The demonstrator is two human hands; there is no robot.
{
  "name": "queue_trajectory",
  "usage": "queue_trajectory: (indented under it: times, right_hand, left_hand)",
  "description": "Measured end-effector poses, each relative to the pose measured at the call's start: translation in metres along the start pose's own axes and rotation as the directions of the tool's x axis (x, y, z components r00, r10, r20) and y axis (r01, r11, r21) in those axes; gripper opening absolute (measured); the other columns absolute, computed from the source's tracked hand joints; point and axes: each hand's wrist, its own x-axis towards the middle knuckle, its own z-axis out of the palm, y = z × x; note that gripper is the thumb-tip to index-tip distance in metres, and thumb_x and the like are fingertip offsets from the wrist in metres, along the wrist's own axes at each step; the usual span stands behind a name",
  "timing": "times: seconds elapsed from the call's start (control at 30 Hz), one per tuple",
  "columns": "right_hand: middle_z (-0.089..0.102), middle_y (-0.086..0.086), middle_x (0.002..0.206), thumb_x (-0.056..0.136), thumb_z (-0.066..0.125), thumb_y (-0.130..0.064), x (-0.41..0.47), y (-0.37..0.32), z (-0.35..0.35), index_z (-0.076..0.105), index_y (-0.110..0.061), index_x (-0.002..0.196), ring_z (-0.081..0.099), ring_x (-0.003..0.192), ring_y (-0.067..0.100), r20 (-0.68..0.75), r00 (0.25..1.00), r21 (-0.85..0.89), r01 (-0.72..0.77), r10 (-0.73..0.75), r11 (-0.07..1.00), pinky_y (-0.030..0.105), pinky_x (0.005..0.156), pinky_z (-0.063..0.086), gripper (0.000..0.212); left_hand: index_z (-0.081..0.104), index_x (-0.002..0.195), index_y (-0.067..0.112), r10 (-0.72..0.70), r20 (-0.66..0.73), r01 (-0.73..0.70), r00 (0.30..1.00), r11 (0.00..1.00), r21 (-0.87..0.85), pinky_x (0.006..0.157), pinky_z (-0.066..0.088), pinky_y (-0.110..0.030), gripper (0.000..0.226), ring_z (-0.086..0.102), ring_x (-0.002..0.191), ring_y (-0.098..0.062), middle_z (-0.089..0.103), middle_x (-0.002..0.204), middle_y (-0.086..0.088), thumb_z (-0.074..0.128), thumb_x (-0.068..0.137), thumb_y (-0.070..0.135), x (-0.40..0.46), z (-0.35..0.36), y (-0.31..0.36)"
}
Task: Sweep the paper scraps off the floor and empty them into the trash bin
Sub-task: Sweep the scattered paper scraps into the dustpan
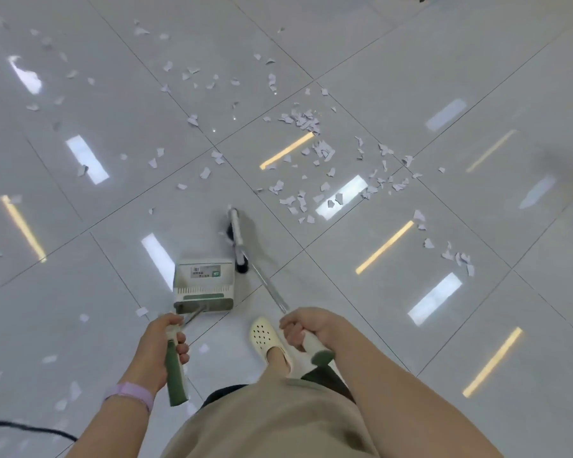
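A person stands on a shiny floor with a broom in one hand and a dustpan in the other.

The left hand (166, 338) holds the green and white handle of the grey and white plastic dustpan (203, 283), fingers curled tight round it. The dustpan sits on the pale grey tiled floor (444, 61) just in front of the person. The right hand (306, 328) grips the white and green handle of the long silver broom (237, 239). Its dark brush head rests on the floor just beside the dustpan. Small torn white paper scraps (303, 120) lie spread over the tiles, most of them past the broom. A cream shoe with holes (267, 338) stands between the hands. A purple wristband (129, 395) is on the left wrist.
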Motion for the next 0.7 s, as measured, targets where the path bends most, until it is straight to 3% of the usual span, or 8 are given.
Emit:
queue_trajectory:
  times: [0.07, 0.13, 0.23, 0.4, 0.53, 0.7]
  right_hand:
    - [0.038, -0.002, 0.058, 0.096, 0.051, -0.002, -0.001, -0.013, -0.015, 0.043, -0.013, 0.078, 0.034, 0.035, 0.005, 0.039, 0.999, 0.029, 0.021, -0.022, 0.999, 0.015, 0.029, 0.031, 0.023]
    - [0.039, -0.002, 0.060, 0.096, 0.052, -0.002, -0.012, -0.010, -0.008, 0.045, -0.012, 0.084, 0.035, 0.035, 0.004, 0.074, 0.996, -0.017, 0.059, -0.058, 0.998, 0.014, 0.030, 0.031, 0.017]
    - [0.036, -0.002, 0.062, 0.095, 0.050, -0.001, -0.029, 0.014, 0.010, 0.042, -0.012, 0.084, 0.034, 0.036, 0.004, 0.103, 0.987, 0.051, 0.122, -0.127, 0.991, 0.014, 0.030, 0.030, 0.017]
    - [0.038, 0.000, 0.059, 0.094, 0.049, 0.001, -0.069, 0.070, -0.005, 0.044, -0.008, 0.088, 0.033, 0.036, 0.006, -0.130, 0.949, 0.034, 0.295, -0.289, 0.955, 0.015, 0.032, 0.030, 0.012]
    - [0.041, 0.000, 0.048, 0.092, 0.056, -0.002, -0.078, 0.134, -0.040, 0.050, -0.005, 0.095, 0.035, 0.033, 0.009, -0.303, 0.876, 0.054, 0.409, -0.376, 0.911, 0.017, 0.033, 0.034, 0.008]
    - [0.043, 0.004, 0.053, 0.091, 0.051, 0.001, -0.081, 0.218, -0.079, 0.051, -0.004, 0.090, 0.040, 0.034, 0.012, -0.451, 0.815, 0.028, 0.420, -0.363, 0.907, 0.018, 0.034, 0.034, 0.006]
  left_hand:
    - [0.050, 0.089, 0.012, 0.031, -0.018, -0.032, 0.999, 0.998, -0.048, 0.040, 0.034, -0.018, 0.005, 0.034, 0.036, -0.014, 0.039, 0.059, -0.004, 0.049, 0.085, 0.010, -0.003, -0.003, -0.007]
    - [0.048, 0.091, 0.012, 0.058, -0.040, -0.061, 0.997, 0.995, -0.073, 0.040, 0.032, -0.018, 0.012, 0.032, 0.036, -0.013, 0.036, 0.058, -0.002, 0.045, 0.080, 0.006, -0.005, -0.008, -0.015]
    - [0.049, 0.101, 0.008, 0.080, -0.059, -0.084, 0.995, 0.994, -0.066, 0.041, 0.034, -0.019, 0.025, 0.034, 0.036, -0.013, 0.036, 0.058, -0.002, 0.045, 0.076, 0.006, -0.012, -0.017, -0.034]
    - [0.047, 0.094, 0.012, 0.132, -0.050, -0.140, 0.990, 0.970, -0.199, 0.040, 0.033, -0.017, 0.019, 0.034, 0.036, -0.011, 0.043, 0.048, 0.000, 0.045, 0.077, 0.004, -0.042, -0.019, -0.076]
    - [0.052, 0.110, 0.009, 0.173, -0.005, -0.166, 0.985, 0.940, -0.297, 0.039, 0.034, -0.019, 0.033, 0.035, 0.038, -0.011, 0.045, 0.054, 0.000, 0.046, 0.078, 0.006, -0.057, -0.023, -0.113]
    - [0.046, 0.085, 0.014, 0.186, 0.059, -0.154, 0.981, 0.925, -0.347, 0.042, 0.033, -0.017, 0.007, 0.034, 0.040, -0.011, 0.040, 0.057, 0.001, 0.044, 0.080, 0.009, -0.088, -0.036, -0.164]
